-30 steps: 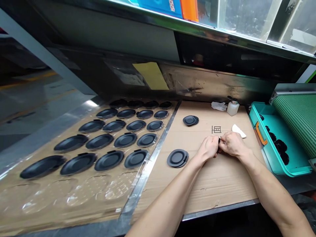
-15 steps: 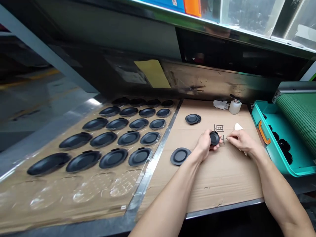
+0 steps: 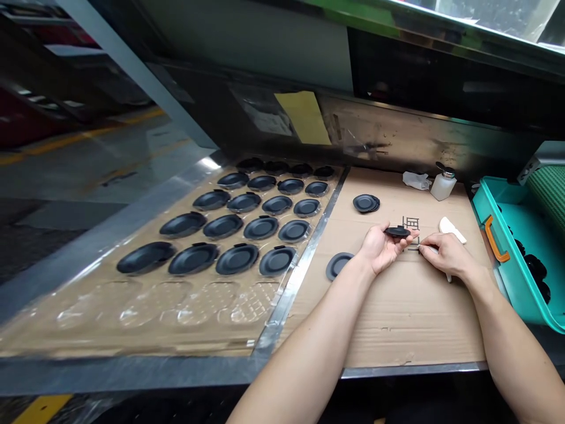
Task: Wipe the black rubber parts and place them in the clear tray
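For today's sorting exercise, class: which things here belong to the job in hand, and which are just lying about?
In use: black tabbed disc, left hand, right hand.
Lying about: stacked discs, pump bottle, crumpled wipe, teal bin.

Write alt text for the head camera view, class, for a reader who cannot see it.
A person's left hand holds a small black disc palm up above a cardboard sheet, with the right hand close beside it. To the left, rows of matching black discs sit in a clear plastic tray.
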Available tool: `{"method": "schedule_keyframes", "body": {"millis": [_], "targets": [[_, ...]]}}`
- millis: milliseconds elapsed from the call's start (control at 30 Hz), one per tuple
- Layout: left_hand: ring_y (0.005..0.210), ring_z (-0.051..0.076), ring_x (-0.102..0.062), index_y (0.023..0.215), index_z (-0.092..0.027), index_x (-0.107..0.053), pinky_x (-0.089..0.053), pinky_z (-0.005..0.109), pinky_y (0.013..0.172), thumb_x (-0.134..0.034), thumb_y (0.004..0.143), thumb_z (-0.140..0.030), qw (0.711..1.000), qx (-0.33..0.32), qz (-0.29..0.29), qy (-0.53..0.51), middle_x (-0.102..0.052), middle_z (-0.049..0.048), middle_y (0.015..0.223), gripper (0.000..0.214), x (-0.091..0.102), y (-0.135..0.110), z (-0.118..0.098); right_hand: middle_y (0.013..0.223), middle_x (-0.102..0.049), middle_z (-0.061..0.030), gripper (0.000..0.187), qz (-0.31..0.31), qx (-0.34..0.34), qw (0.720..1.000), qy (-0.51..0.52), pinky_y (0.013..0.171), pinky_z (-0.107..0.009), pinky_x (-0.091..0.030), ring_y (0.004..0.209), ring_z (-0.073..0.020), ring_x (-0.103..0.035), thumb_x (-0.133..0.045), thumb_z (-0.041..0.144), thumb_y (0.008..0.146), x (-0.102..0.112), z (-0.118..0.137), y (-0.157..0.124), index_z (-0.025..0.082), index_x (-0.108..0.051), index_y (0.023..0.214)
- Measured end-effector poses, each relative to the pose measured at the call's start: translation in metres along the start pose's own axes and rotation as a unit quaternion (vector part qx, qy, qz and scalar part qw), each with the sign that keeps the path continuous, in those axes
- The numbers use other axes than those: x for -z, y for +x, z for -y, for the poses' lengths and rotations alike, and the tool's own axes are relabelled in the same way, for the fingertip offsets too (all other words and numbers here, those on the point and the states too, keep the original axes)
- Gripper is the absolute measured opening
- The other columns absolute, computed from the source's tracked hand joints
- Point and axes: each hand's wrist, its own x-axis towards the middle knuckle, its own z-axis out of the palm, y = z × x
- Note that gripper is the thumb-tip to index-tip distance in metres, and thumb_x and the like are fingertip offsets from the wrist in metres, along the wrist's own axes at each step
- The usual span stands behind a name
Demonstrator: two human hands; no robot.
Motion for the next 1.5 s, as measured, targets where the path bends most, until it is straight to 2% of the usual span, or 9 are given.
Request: {"method": "schedule_keyframes", "body": {"millis": [167, 300, 467, 633, 867, 1067, 1233, 1333, 1500], "targets": [[0.062, 0.016, -0.066, 0.119, 0.004, -0.054, -0.053, 0.019, 0.046, -0.023, 0.104, -0.035, 1.000, -0.015, -0.005, 0.022, -0.069, 0.0280, 0.100, 0.051, 0.001, 0.002, 0.001, 0.075, -0.069, 0.0000, 0.023, -0.012, -0.002, 1.000, -0.020, 0.065, -0.026, -0.040, 0.069, -0.0149, -0.059, -0.055, 0.025, 0.094, 0.001, -0.003, 0.001, 0.022, -0.074, 0.084], [0.062, 0.017, -0.067, 0.114, 0.004, -0.058, -0.054, 0.021, 0.048, -0.022, 0.105, -0.037, 0.997, -0.033, -0.008, 0.067, -0.071, 0.0262, 0.094, 0.055, 0.001, 0.006, 0.008, 0.089, -0.068, -0.0058, 0.026, -0.108, 0.018, 0.994, -0.011, 0.078, -0.029, -0.046, 0.084, -0.0185, -0.061, -0.051, 0.027, 0.099, -0.002, -0.007, 0.004, 0.022, -0.075, 0.102], [0.057, 0.016, -0.066, 0.099, -0.005, -0.063, -0.054, 0.022, 0.048, -0.026, 0.106, -0.040, 0.984, -0.073, -0.028, 0.157, -0.071, 0.0151, 0.077, 0.051, -0.003, 0.011, 0.027, 0.094, -0.067, -0.0072, 0.025, -0.150, 0.031, 0.988, 0.034, 0.081, -0.029, -0.049, 0.088, -0.0185, -0.063, -0.051, 0.027, 0.100, -0.014, -0.002, 0.007, 0.021, -0.072, 0.112], [0.051, 0.014, -0.062, 0.087, -0.010, -0.064, -0.051, 0.022, 0.044, -0.036, 0.104, -0.044, 0.951, -0.144, -0.014, 0.272, -0.065, 0.0065, 0.064, 0.047, -0.004, 0.012, 0.045, 0.095, -0.070, -0.0072, 0.015, -0.159, 0.021, 0.987, 0.024, 0.082, -0.029, -0.048, 0.089, -0.0194, -0.064, -0.055, 0.026, 0.097, -0.027, 0.002, 0.012, 0.019, -0.066, 0.103], [0.045, 0.015, -0.061, 0.072, -0.012, -0.065, -0.052, 0.025, 0.048, -0.027, 0.098, -0.067, 0.892, -0.173, -0.029, 0.416, -0.064, 0.0078, 0.053, 0.072, 0.006, 0.022, 0.050, 0.086, -0.070, -0.0046, 0.012, -0.111, 0.000, 0.992, -0.053, 0.074, -0.026, -0.044, 0.080, -0.0170, -0.062, -0.056, 0.018, 0.093, -0.023, 0.001, 0.010, 0.020, -0.063, 0.084], [0.048, 0.016, -0.065, 0.063, -0.015, -0.065, -0.054, 0.025, 0.057, -0.018, 0.099, -0.066, 0.822, -0.182, -0.065, 0.536, -0.063, 0.0073, 0.048, 0.079, 0.006, 0.022, 0.049, 0.086, -0.068, -0.0057, 0.015, -0.103, 0.011, 0.990, -0.098, 0.071, -0.026, -0.042, 0.078, -0.0170, -0.061, -0.053, 0.020, 0.095, -0.019, 0.006, 0.013, 0.020, -0.063, 0.083], [0.050, 0.017, -0.067, 0.062, -0.016, -0.067, -0.056, 0.026, 0.062, -0.014, 0.099, -0.067, 0.805, -0.189, -0.076, 0.557, -0.066, 0.0072, 0.051, 0.082, 0.005, 0.020, 0.051, 0.083, -0.069, -0.0036, 0.012, -0.073, -0.006, 0.995, -0.066, 0.074, -0.025, -0.043, 0.079, -0.0165, -0.062, -0.057, 0.014, 0.089, -0.018, 0.004, 0.010, 0.019, -0.064, 0.081], [0.052, 0.017, -0.068, 0.062, -0.016, -0.067, -0.057, 0.027, 0.065, -0.015, 0.099, -0.066, 0.796, -0.190, -0.079, 0.569, -0.066, 0.0066, 0.051, 0.081, 0.005, 0.019, 0.051, 0.086, -0.070, -0.0041, 0.014, -0.085, -0.006, 0.994, -0.062, 0.074, -0.024, -0.043, 0.079, -0.0159, -0.062, -0.056, 0.016, 0.092, -0.017, 0.005, 0.010, 0.019, -0.065, 0.082], [0.050, 0.017, -0.067, 0.063, -0.017, -0.067, -0.057, 0.028, 0.062, -0.016, 0.098, -0.067, 0.807, -0.187, -0.079, 0.555, -0.067, 0.0063, 0.051, 0.080, 0.004, 0.019, 0.051, 0.084, -0.072, -0.0042, 0.014, -0.065, -0.032, 0.995, -0.072, 0.073, -0.025, -0.042, 0.078, -0.0171, -0.063, -0.058, 0.018, 0.089, -0.013, 0.008, 0.010, 0.020, -0.068, 0.079]]}}
